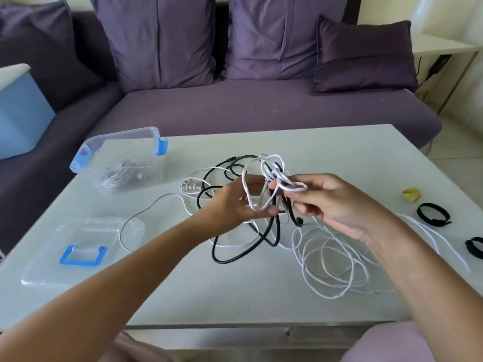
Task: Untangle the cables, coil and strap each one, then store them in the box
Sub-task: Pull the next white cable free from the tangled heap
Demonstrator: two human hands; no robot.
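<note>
Nearest, below the right hand [337,207]: slack rings of white cable [332,267] on the table [235,296]. Above them, lifting the knot [273,173] clear of the tabletop: right fingertips [303,202] pinching one white loop, left hand [232,202] gripping a second. Between the two sets of fingers, hanging almost straight down through the knot, a black cable [271,231]. Likely calls for a pull apart, left against right, across that upright run. Left of the left fingers and farther off, the open box [122,133], one coiled cable [117,176] already inside. Right of the right fingers, straps [432,214] lying ready.
</note>
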